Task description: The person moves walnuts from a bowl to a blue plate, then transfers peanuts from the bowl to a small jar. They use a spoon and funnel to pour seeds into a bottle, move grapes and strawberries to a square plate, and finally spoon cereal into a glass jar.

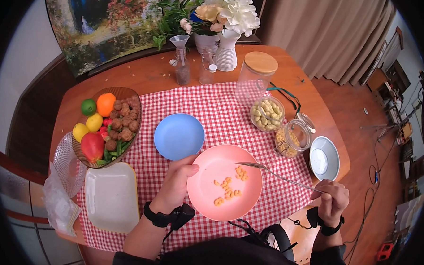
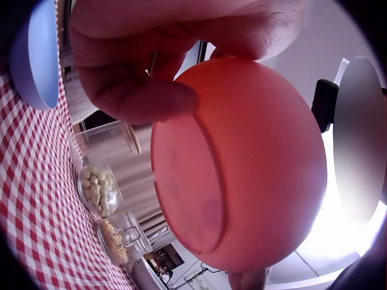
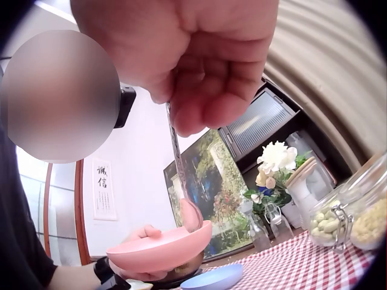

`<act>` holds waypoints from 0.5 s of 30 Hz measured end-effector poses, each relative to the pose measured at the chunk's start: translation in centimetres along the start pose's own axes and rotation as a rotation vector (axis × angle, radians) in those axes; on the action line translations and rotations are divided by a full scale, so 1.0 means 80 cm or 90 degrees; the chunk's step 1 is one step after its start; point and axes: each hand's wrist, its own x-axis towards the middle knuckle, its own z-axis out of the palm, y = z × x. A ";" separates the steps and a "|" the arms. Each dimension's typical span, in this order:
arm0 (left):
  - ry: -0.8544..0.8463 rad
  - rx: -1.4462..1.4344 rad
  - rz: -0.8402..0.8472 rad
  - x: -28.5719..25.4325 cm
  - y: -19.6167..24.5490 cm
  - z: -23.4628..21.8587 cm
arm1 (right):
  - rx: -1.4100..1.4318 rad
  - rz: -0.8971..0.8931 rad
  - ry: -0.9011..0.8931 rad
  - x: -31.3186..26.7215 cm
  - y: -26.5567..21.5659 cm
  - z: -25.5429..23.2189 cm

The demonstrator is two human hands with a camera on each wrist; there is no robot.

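My left hand (image 1: 175, 185) grips a pink bowl (image 1: 203, 194) at its left rim, thumb over the edge and fingers beneath. In the left wrist view the underside of the bowl shows, raised off the checked cloth. Several small orange curled food pieces (image 1: 228, 191) lie inside. My right hand (image 1: 332, 200) pinches the end of a long-handled metal spoon (image 1: 290, 180), whose head reaches over the bowl's right side. The right wrist view has the spoon's head (image 3: 192, 216) at the bowl's rim. Just beyond sits a blue bowl (image 1: 179, 136) on the cloth.
A jar of peanuts (image 1: 267, 113), an open clip-lid jar of yellow pieces (image 1: 290, 141) and a pale bowl (image 1: 324, 157) stand at right. Leftward are a fruit basket (image 1: 136, 100) and white tray (image 1: 111, 198). A wooden-lidded jar (image 1: 257, 78), bottles (image 1: 183, 70) and vase (image 1: 226, 51) stand behind.
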 end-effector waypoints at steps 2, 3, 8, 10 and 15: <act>-0.013 0.008 0.004 -0.001 0.002 -0.005 | -0.032 -0.052 -0.051 0.008 -0.003 0.002; -0.034 0.035 -0.001 -0.001 0.000 -0.011 | -0.027 -0.056 -0.052 0.012 -0.005 -0.002; -0.047 0.079 0.007 -0.005 0.008 -0.016 | -0.020 -0.019 -0.148 0.016 -0.025 -0.017; -0.038 0.076 0.021 -0.004 0.007 -0.016 | 0.005 -0.013 -0.160 0.019 -0.032 -0.020; -0.034 0.039 0.031 -0.003 0.004 -0.016 | 0.090 -0.050 -0.132 0.028 -0.038 -0.016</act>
